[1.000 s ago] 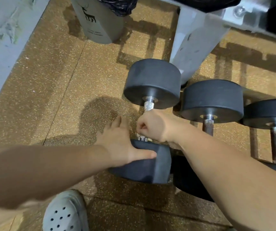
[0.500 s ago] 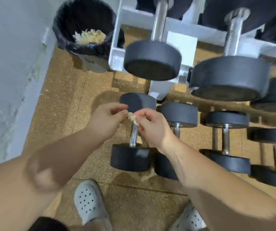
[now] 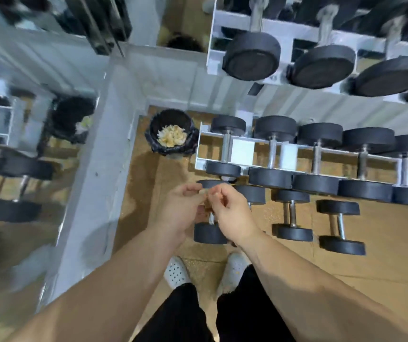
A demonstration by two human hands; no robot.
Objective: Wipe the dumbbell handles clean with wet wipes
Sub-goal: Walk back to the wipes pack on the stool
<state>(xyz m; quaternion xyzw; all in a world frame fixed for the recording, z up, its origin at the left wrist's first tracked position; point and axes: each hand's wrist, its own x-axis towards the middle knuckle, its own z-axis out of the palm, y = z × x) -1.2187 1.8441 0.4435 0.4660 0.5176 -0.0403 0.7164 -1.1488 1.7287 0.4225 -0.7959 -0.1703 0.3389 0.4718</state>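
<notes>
**Dumbbell handle waits below a wipe pinched in both hands**

Dumbbell handle [image 3: 211, 217] aside, the matter begins at the fingers: the thumb and forefinger of the left hand [image 3: 185, 206] and of the right hand [image 3: 230, 208] are closed on one small crumpled wet wipe [image 3: 206, 197], which they hold between them; the other fingers are loosely curled, and how much of the wipe is folded inside the pinch cannot be told.

Under the hands lies the nearest dumbbell [image 3: 210, 233] on the floor [image 3: 383, 255]; only a short bit of its steel handle shows beneath the right palm. Its long axis runs away from the person, near head towards the shoes [image 3: 177, 272], far head [image 3: 207, 183] just past the fingertips; so the handle lies straight down from the wipe, between the two hands, neither clearly nearer.

Two more dumbbells lie to the right, parallel; a rack [image 3: 201, 154] stands beyond them. A bin [image 3: 173, 132] with used wipes sits forward and left, near the wall [image 3: 94, 169].

My guess is that the wipe is being refolded or is headed for the bin.
</notes>
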